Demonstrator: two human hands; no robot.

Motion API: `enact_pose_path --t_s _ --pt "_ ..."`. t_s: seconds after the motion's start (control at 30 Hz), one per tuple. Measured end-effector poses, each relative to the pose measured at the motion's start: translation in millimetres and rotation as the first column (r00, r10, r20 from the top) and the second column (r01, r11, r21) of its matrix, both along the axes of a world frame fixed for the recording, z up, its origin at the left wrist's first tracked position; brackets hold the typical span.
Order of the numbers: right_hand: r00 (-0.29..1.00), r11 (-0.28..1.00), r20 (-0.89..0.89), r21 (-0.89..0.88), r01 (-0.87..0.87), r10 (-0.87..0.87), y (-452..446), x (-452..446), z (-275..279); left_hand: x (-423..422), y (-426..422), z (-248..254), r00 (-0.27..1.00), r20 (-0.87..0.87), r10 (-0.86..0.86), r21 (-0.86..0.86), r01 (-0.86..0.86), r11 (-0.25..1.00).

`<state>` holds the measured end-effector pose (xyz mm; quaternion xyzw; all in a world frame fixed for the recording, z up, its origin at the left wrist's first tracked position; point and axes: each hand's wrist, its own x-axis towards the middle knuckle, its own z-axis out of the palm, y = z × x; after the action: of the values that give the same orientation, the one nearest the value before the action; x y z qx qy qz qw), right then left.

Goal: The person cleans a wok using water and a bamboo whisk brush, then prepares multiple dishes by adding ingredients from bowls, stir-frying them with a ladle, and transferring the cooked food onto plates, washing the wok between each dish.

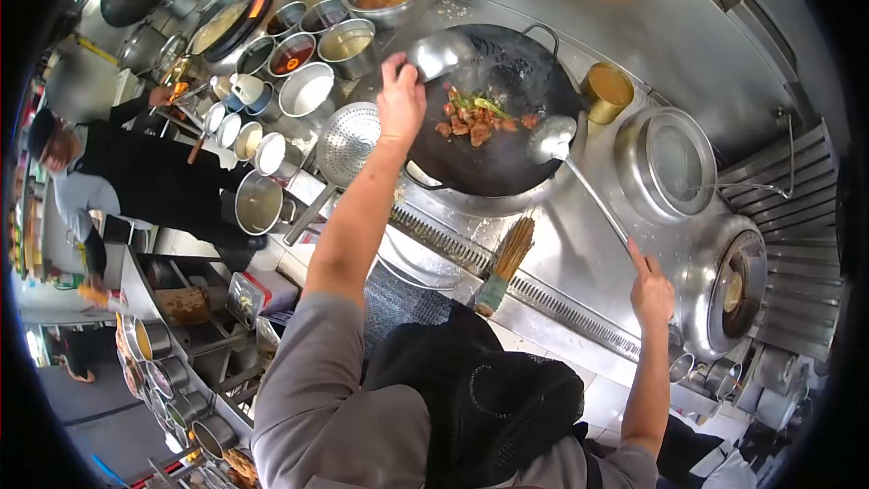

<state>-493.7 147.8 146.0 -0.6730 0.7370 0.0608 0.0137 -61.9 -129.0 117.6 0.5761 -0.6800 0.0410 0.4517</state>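
Black apron [489, 371] is hogging the foreground. Left hand [401, 95] is pinching a tipped metal bowl [441, 52], right hand [650, 290] is wrapped round a long ladle [554, 138], and the wok [493, 172] with chunky brown food [472, 124] sits between them.

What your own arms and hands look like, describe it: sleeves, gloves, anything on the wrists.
The left hand and right hand are ungloved, and no watch or bracelet shows on either wrist. Plain grey-brown short sleeves cover the upper arms, ending near the elbows; both forearms are uncovered.
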Motion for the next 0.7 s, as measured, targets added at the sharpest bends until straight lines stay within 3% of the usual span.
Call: enact_pose_path --t_s 0.13,0.2,0.27,0.33,0.4,0.43,0.5,0.53,0.57,0.6,0.63,0.67,0.7 --pt "1.0 0.996 0.004 -0.08 -0.026 0.026 -1.4 7.8 24.8 -0.5 -1.3 22.1 0.997 -0.023 0.069 -0.04 -0.07 0.997" --pt "0.995 0.979 0.069 -0.193 -0.061 0.075 -11.6 29.1 30.4 -21.6 4.0 3.1 0.997 0.053 -0.049 -0.152 0.057 0.987" --pt "0.992 0.99 0.109 -0.131 -0.047 0.062 -27.2 47.8 31.7 -38.8 9.2 -30.2 0.998 -0.047 -0.03 0.238 0.04 0.971" --pt "0.986 0.993 0.143 -0.091 -0.075 0.088 -49.8 60.9 24.1 -14.5 12.6 -51.5 0.963 -0.237 0.132 0.146 -0.099 0.984" --pt "0.869 0.964 0.444 -0.237 -0.12 0.218 -63.9 67.6 -15.0 27.3 29.8 -92.8 0.931 -0.301 0.208 -0.008 -0.221 0.975" --pt "0.82 0.963 0.521 -0.24 -0.124 0.236 -78.8 75.0 -36.5 52.6 70.0 -72.9 0.828 -0.45 0.334 0.35 -0.181 0.919" --pt "0.652 0.966 0.714 -0.213 -0.145 0.255 -115.4 103.7 -79.5 97.7 138.8 -112.7 0.732 -0.531 0.427 0.05 -0.477 0.878" --pt "0.698 0.961 0.661 -0.167 -0.219 0.274 -130.3 122.7 -81.3 130.7 191.6 -105.9 0.732 -0.435 0.524 0.182 -0.498 0.848" --pt "0.67 0.983 0.728 -0.028 -0.179 0.142 -145.6 135.9 -88.7 160.5 253.4 -103.7 0.637 -0.418 0.648 0.187 -0.638 0.747" --pt "0.694 0.948 0.653 -0.137 -0.286 0.304 -162.3 132.9 -112.0 177.0 313.8 -99.5 0.422 -0.722 0.549 0.281 -0.546 0.789" --pt "0.658 0.925 0.662 -0.159 -0.345 0.359 -179.5 127.5 -133.3 193.0 368.9 -92.5 0.145 -0.925 0.352 0.263 -0.424 0.867" --pt "0.658 0.921 0.665 -0.121 -0.371 0.353 -182.8 140.1 -142.1 216.2 436.8 -106.2 0.11 -0.87 0.481 0.348 -0.553 0.757" --pt "0.671 0.916 0.661 -0.063 -0.396 0.335 -179.8 174.0 -146.0 232.6 504.1 -97.4 -0.04 -0.898 0.437 0.358 -0.644 0.676"
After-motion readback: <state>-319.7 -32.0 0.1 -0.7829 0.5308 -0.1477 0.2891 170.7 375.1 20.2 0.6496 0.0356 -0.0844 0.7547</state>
